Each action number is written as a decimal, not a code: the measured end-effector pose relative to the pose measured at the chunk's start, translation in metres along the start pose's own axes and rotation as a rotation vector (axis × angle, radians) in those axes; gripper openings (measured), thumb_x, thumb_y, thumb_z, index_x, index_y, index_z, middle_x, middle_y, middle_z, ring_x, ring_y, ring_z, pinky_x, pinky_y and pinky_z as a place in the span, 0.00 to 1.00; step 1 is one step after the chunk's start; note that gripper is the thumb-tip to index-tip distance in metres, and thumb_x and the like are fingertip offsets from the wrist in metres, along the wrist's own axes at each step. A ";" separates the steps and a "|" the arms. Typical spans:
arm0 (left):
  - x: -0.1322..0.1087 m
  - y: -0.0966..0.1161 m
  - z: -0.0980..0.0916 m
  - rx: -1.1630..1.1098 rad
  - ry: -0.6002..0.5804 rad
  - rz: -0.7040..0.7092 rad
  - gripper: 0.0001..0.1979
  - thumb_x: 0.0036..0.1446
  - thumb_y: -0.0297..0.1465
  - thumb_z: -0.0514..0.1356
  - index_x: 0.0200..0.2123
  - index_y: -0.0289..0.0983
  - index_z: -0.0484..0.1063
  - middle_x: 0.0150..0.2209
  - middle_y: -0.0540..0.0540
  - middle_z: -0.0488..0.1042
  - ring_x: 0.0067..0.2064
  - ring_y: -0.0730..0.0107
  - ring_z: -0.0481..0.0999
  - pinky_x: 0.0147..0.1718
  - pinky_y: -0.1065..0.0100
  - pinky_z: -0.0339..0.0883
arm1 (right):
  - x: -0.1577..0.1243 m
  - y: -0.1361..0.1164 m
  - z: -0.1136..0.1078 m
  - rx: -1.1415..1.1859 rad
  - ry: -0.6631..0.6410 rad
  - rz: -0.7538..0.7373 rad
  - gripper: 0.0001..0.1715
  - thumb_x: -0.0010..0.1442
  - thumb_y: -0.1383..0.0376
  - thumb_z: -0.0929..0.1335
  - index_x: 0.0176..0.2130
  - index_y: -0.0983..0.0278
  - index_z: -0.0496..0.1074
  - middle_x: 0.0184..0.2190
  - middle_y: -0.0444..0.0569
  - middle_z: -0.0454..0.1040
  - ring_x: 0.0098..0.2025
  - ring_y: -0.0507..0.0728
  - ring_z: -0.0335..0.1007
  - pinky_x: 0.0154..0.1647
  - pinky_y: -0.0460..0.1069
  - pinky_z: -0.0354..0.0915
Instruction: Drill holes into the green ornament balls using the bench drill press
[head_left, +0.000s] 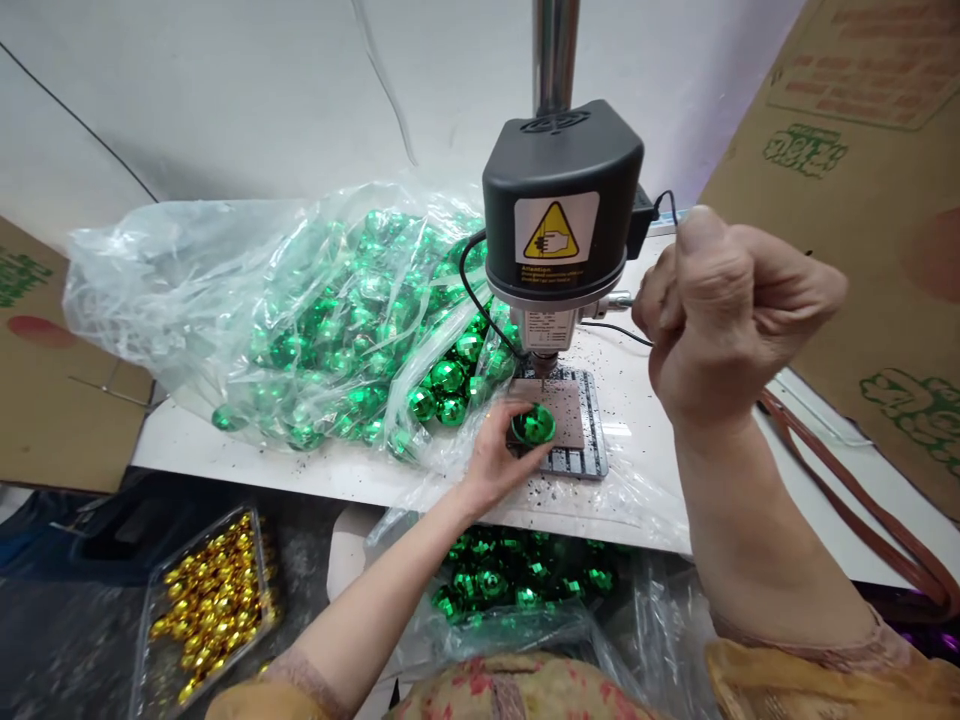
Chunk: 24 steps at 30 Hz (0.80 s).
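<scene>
Between the thumb and fingers of my left hand (495, 455) is a shiny green faceted ball (535, 425). It sits just below the bit of a small black drill press (562, 210), over a brownish pad (571, 412) on the slotted metal base (594, 440). Whether the ball touches the pad I cannot tell. My right hand (731, 310) is closed in a fist at the metal feed lever (619, 300) on the drill's right side; most of the lever is hidden by the fingers. Dark shavings lie scattered around the base.
A clear plastic bag (180, 270) full of green balls lies left of the drill. Below the table edge is another bag of green balls (491, 583). A clear tray (142, 640) holds gold balls. Cardboard boxes (847, 250) flank the table, and a brown strap (840, 490) lies at right.
</scene>
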<state>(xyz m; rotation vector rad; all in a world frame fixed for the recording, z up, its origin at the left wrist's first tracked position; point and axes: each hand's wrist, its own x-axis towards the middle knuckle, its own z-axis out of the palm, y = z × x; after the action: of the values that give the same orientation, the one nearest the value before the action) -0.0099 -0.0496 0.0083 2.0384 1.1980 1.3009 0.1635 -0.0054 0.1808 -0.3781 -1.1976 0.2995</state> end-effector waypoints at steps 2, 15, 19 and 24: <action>-0.017 0.020 -0.023 0.087 -0.167 0.041 0.20 0.55 0.34 0.69 0.49 0.39 0.70 0.46 0.42 0.76 0.48 0.57 0.77 0.47 0.58 0.71 | 0.000 0.001 -0.002 0.011 -0.004 0.007 0.28 0.63 0.65 0.70 0.16 0.62 0.58 0.12 0.37 0.51 0.15 0.45 0.49 0.18 0.49 0.46; -0.004 -0.019 -0.094 1.056 -0.430 0.002 0.27 0.58 0.15 0.56 0.58 0.39 0.69 0.62 0.36 0.68 0.52 0.54 0.74 0.47 0.57 0.72 | -0.003 0.012 0.000 0.019 0.076 -0.043 0.29 0.62 0.64 0.70 0.14 0.63 0.59 0.12 0.37 0.48 0.13 0.46 0.50 0.16 0.49 0.44; 0.013 -0.034 -0.091 1.208 -0.581 -0.029 0.29 0.55 0.16 0.59 0.59 0.39 0.69 0.65 0.34 0.65 0.55 0.48 0.73 0.48 0.54 0.71 | -0.005 0.010 -0.001 0.024 0.069 -0.055 0.28 0.62 0.66 0.69 0.15 0.63 0.58 0.13 0.37 0.49 0.14 0.45 0.49 0.17 0.49 0.43; 0.023 -0.027 -0.098 0.751 -0.196 -0.075 0.19 0.56 0.27 0.66 0.51 0.41 0.71 0.47 0.40 0.73 0.49 0.53 0.75 0.48 0.55 0.72 | -0.007 0.005 -0.003 0.002 0.038 -0.022 0.28 0.61 0.64 0.71 0.16 0.62 0.57 0.13 0.38 0.50 0.15 0.46 0.48 0.17 0.51 0.43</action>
<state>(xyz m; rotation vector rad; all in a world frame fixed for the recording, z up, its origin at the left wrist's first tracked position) -0.1040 -0.0245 0.0452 2.4979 1.8276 0.6254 0.1636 -0.0047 0.1718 -0.3677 -1.1632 0.2733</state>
